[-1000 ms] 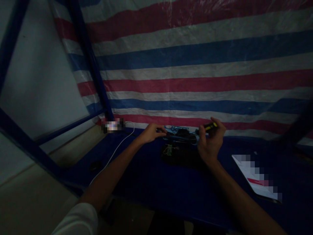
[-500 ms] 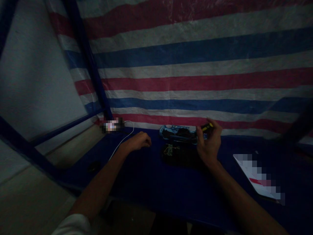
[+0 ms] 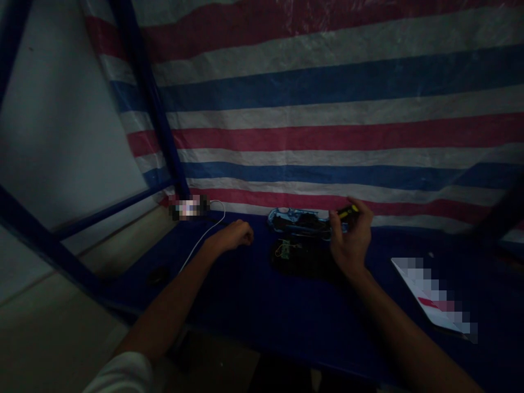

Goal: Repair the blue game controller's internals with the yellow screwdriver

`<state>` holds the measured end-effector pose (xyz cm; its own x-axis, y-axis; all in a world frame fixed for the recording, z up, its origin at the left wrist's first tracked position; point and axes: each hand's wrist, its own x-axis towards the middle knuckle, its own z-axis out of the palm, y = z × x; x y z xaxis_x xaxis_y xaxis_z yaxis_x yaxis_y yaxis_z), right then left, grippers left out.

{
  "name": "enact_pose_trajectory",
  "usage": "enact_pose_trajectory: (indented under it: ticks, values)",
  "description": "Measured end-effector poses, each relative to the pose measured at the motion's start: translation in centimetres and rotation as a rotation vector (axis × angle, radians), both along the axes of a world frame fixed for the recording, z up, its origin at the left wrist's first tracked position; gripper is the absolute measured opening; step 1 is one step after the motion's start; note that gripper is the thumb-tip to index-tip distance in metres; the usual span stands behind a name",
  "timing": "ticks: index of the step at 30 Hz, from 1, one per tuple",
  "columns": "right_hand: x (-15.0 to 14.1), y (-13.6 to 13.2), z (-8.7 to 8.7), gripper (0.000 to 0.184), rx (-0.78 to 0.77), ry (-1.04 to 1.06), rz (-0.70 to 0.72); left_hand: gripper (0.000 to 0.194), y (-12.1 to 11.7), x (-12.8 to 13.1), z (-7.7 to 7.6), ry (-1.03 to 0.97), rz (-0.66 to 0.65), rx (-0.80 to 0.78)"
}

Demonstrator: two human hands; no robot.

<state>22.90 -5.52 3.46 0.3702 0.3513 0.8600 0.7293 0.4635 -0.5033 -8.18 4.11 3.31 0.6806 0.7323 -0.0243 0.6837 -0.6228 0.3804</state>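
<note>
My right hand (image 3: pixel 351 240) is closed round the yellow-and-black handle of a screwdriver (image 3: pixel 347 211); its shaft cannot be made out in the dim light. Close to that hand, a blue toy car body shell (image 3: pixel 272 219) lies with its hollow inside facing up. In front of the shell rests the black car base (image 3: pixel 303 262), bearing a small green circuit board (image 3: pixel 285 249) with thin wires. My left hand (image 3: pixel 235 234) rests on the table to the left of both parts, its fingers curled inward. Whatever those fingers may hold is hidden.
The blue table (image 3: pixel 254 311) stands against a striped plastic sheet (image 3: pixel 286 136). A white cable (image 3: pixel 200 240) runs from a blurred-out lit device (image 3: pixel 188 207) at the back left. A dark round object (image 3: pixel 158 275) lies left, and a white booklet or sheet (image 3: pixel 426 300) right.
The camera view has shifted very slightly. Both hands, the screwdriver and the car parts stay almost where they were.
</note>
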Motion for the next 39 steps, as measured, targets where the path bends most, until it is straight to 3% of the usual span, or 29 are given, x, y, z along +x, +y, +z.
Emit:
enact_pose_trajectory:
  ticks: [4,8,11,16,22,32,39]
  values:
    - [0.1,-0.1,0.1,0.046,0.004,0.015,-0.008,0.013,-0.2,-0.4,0.8,-0.017,-0.004,0.037]
    - [0.0,0.1,0.0,0.051,-0.020,0.049,0.009,0.015,-1.0,0.3,1.6,-0.147,0.024,0.289]
    - [-0.3,0.6,-0.2,0.053,-0.058,0.052,0.065,0.021,-2.2,2.3,1.3,-0.290,-0.039,0.403]
    - [-1.3,1.8,0.1,0.052,-0.152,-0.062,0.231,0.027,-4.8,6.1,-0.3,-0.404,-0.214,0.370]
    - [-2.6,3.0,0.9,0.047,-0.234,-0.213,0.336,0.032,-5.9,7.6,-1.7,-0.330,-0.245,0.316]
    - [-3.0,2.7,-1.0,0.046,-0.166,-0.175,0.273,0.024,-5.8,7.6,-2.1,-0.376,-0.245,0.327]
    - [-3.1,2.4,-1.1,0.047,-0.162,-0.140,0.254,0.021,-5.9,7.6,-2.1,-0.416,-0.248,0.371]
